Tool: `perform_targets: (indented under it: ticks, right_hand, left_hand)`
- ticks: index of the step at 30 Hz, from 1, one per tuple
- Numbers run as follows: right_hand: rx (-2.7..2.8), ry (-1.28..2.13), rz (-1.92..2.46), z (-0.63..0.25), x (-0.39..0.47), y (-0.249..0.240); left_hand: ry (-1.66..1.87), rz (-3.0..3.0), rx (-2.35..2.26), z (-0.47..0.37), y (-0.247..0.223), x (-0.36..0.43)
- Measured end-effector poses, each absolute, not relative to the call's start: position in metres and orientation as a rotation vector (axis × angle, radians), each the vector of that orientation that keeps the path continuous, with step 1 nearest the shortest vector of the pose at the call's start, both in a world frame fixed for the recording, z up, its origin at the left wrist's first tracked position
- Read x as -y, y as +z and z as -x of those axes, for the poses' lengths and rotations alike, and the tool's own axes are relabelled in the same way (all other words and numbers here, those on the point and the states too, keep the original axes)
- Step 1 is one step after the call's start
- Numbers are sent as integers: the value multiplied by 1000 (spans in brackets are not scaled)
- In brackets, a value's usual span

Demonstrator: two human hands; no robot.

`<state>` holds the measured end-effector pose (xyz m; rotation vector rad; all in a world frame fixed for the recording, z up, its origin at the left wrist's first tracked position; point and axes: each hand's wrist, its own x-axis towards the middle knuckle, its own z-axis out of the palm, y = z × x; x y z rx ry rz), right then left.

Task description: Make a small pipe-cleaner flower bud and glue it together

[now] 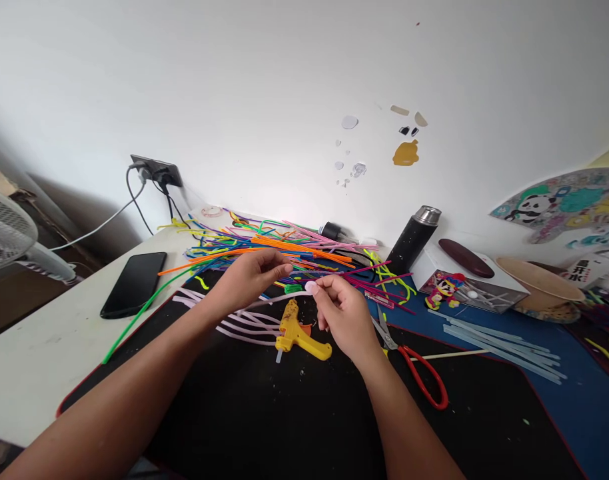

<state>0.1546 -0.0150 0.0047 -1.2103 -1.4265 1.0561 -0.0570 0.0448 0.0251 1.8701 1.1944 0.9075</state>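
My right hand [345, 313] pinches a pale pink pipe cleaner [277, 300] by its small, round, coiled end [311, 287]. The stem runs left from there, passing below my left hand [257, 275]. That hand hovers just above, its thumb and fingertips drawn together with nothing visible between them. Under both hands a yellow hot glue gun [304, 339] lies on the black mat [264, 413], a glue stick poking from its back end. More pale pink pipe cleaners [244, 328] fan out left of the glue gun. Red-handled scissors [419, 373] rest, blades parted, beside my right wrist.
A heap of coloured pipe cleaners [284, 247] spreads along the wall. At left are a black phone [134, 285] and a fan [9, 223]. Rightward stand a black flask [414, 240], a tissue box [489, 283] and a small figurine [443, 292], with glue sticks [504, 347] nearby.
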Motion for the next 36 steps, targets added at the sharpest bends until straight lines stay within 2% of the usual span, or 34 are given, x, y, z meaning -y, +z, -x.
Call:
perform_targets:
  ticks: [9, 15, 23, 36]
  right_hand:
    - [1111, 1147, 1039, -165, 7, 11]
    - [927, 1116, 1009, -171, 2, 12]
    - [943, 1143, 1012, -168, 2, 13]
    - [979, 1199, 1034, -166, 4, 9]
  left_hand:
    - [893, -1972, -1475, 76, 16, -65]
    - [839, -2244, -1421, 63, -5, -68]
    - [542, -2397, -1441, 43, -29, -66]
    - [524, -2410, -1424, 47, -36, -73]
